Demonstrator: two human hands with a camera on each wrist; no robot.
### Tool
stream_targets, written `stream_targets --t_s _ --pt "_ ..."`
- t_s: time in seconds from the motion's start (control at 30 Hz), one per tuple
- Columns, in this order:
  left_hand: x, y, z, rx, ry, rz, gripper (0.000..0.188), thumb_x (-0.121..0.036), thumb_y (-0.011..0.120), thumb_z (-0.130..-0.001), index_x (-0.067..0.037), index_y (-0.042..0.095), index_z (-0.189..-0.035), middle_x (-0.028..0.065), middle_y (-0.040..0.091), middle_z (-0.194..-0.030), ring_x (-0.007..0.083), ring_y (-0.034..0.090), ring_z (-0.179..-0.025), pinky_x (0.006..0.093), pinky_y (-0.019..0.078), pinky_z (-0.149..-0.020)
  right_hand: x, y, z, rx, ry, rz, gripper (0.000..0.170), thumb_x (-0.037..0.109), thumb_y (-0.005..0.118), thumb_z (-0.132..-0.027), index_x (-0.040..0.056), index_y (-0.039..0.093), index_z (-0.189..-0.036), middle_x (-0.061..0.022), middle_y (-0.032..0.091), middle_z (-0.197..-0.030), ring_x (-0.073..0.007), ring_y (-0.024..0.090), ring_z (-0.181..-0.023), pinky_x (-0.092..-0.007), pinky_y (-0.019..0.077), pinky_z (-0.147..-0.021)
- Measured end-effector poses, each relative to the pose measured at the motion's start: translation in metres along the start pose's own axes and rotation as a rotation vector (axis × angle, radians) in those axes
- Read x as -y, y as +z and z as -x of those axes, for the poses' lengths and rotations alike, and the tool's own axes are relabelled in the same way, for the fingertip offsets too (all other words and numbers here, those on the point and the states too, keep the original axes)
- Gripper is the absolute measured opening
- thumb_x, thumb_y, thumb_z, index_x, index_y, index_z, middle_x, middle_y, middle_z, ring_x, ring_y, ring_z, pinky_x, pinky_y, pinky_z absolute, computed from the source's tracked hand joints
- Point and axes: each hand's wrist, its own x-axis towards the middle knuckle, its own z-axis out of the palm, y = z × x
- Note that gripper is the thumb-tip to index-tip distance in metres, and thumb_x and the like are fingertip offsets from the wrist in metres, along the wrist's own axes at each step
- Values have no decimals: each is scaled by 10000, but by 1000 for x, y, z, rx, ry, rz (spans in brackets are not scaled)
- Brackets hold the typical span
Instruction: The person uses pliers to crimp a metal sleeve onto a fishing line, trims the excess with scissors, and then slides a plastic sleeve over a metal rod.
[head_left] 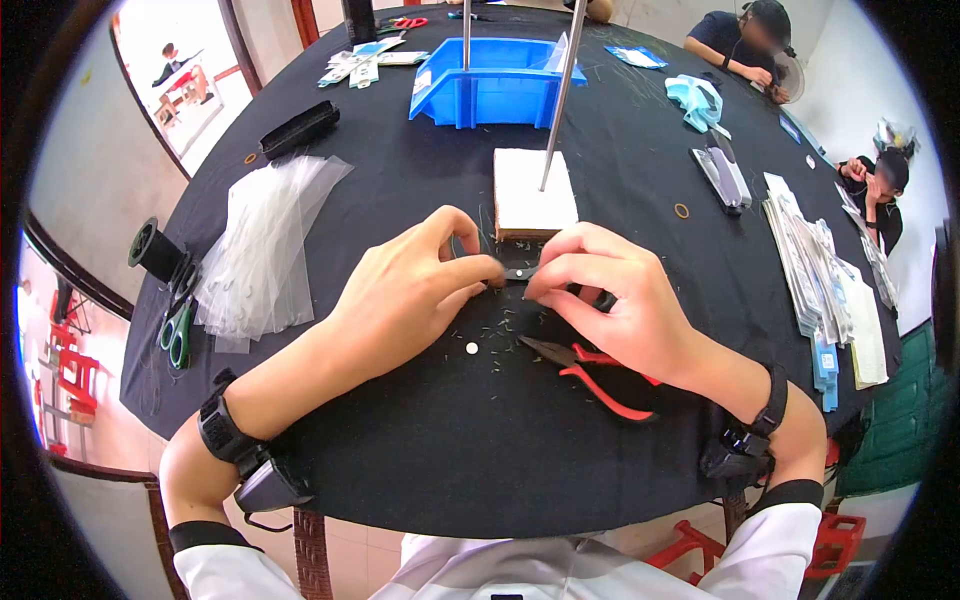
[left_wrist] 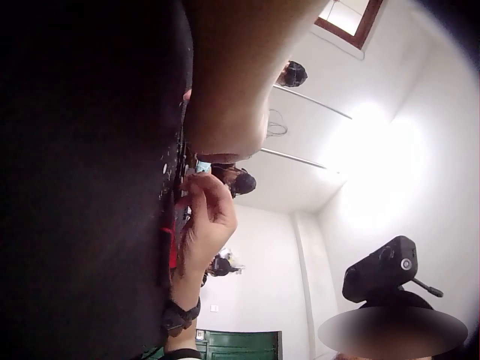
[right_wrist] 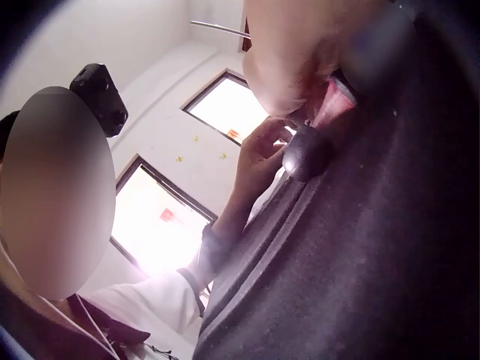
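Evidently, the work around a small dark strip (head_left: 519, 273) is sitting partway along, with both hands being busy at it. The strip is lying between the two sets of fingertips, just beside the near edge of a white block (head_left: 532, 188) from which a metal rod (head_left: 561, 105) is rising. The left hand (head_left: 415, 280) appears to be pinching one end, and the right hand (head_left: 615, 300) appears to be pinching the other with curled fingers; the wrist views are leaving the exact contact hard to read. Tiny pale scraps are lying scattered over the tabletop (head_left: 430, 450) in front of the strip, so some trimming is probably counting as done. Red-handled pliers (head_left: 560, 355) are resting near the right hand, out of its grasp, and a white disc (head_left: 472, 348) is lying apart, nearer the person. Neither hand is showing the strip released, so its handling is seemingly remaining unfinished; how much is remaining, the views are not showing. Farther off, a blue bin (head_left: 485, 100) and clear plastic bags (head_left: 262, 240) are waiting untouched.
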Motion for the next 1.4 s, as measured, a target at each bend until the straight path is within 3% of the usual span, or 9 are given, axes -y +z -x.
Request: stream_targets --t_s 0.13,0.23,0.33,0.43,0.63,0.77,0.9,1.2,1.4 --pt "2 0 0 35 -8 -10 127 -54 646 -747 -83 624 -868 86 504 -925 240 554 -744 342 463 -665 -2 -1 0 32 17 -34 145 -76 624 -745 9 650 -860 -74 644 -849 -153 627 -717 -242 490 -579" --pt "4 2 1 -17 21 80 132 -35 645 -749 -78 629 -873 74 520 -930 194 557 -721 308 456 -624 -1 1 0 2 6 -55 155 -80 627 -741 9 646 -865 -73 641 -857 -153 623 -713 -242 488 -577" --pt "-4 -7 -1 45 -146 282 131 -21 645 -756 -63 625 -879 60 540 -939 132 545 -688 257 438 -577 0 2 0 -38 -57 -48 136 -62 624 -745 12 626 -859 -82 633 -837 -175 622 -707 -257 488 -583" --pt "-2 -7 -1 21 -176 390 133 -28 658 -758 -51 625 -884 42 551 -941 90 522 -663 220 417 -548 1 2 0 -63 -110 -20 99 -23 617 -759 18 599 -847 -104 619 -803 -218 620 -696 -290 491 -595" --pt "-10 -12 -3 -175 -223 192 120 -55 689 -740 -47 618 -837 37 541 -917 111 526 -657 227 430 -547 0 2 1 -184 -52 -33 105 -55 610 -767 10 596 -848 -97 609 -828 -181 613 -672 -260 492 -566" --pt "-6 -11 3 22 -42 65 128 -71 683 -744 -60 604 -844 66 533 -871 184 561 -674 279 462 -558 -2 1 0 -212 -41 -47 89 -45 610 -777 3 595 -850 -96 611 -828 -169 611 -663 -247 490 -550" --pt "-10 -12 5 54 8 -21 129 -104 684 -733 -58 598 -818 91 550 -849 275 583 -724 353 470 -616 -3 1 2 -193 -21 -49 135 -85 600 -767 0 602 -872 -85 619 -844 -151 613 -725 -233 479 -570" --pt "-9 -8 4 73 24 -23 116 -70 670 -730 -37 575 -788 81 555 -761 264 589 -705 350 474 -615 -5 1 3 -163 -27 -41 170 -99 604 -760 -2 606 -899 -84 628 -860 -151 620 -743 -235 482 -577" --pt "-14 -10 2 13 3 -16 118 -64 658 -751 -37 597 -849 86 569 -800 265 597 -722 348 481 -629 -5 4 2 -194 -38 -68 128 -43 605 -766 10 589 -881 -102 616 -822 -185 615 -675 -268 486 -564"
